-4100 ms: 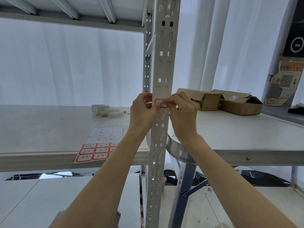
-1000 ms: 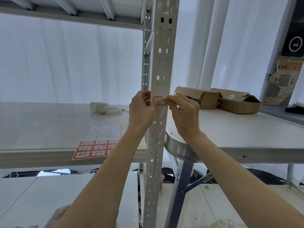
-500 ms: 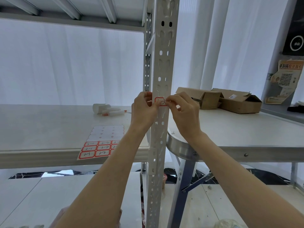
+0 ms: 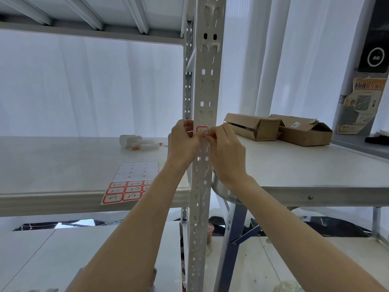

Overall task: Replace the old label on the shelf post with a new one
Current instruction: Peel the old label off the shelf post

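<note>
A white perforated shelf post point(image 4: 202, 91) runs up the middle of the view. A small red-bordered label point(image 4: 201, 130) sits on its front face at shelf height. My left hand point(image 4: 183, 144) grips the post's left edge beside the label, thumb against the label's lower left corner. My right hand point(image 4: 225, 152) has its fingertips curled onto the label's right edge, pinching it; that edge is hidden by the fingers. A sheet of red-bordered labels point(image 4: 131, 183) lies on the shelf to the left, its upper rows blank backing.
The grey shelf board point(image 4: 63, 165) also carries a white paper roll and tubes point(image 4: 136, 142) at the back. Two open cardboard boxes point(image 4: 277, 128) stand on the table point(image 4: 305, 171) at the right. A round metal rim point(image 4: 221, 189) sits just right of the post.
Both hands stay at the label on the post. My right fingertips have shifted a little further left over the label's right edge, covering more of it. The view has shifted slightly.
</note>
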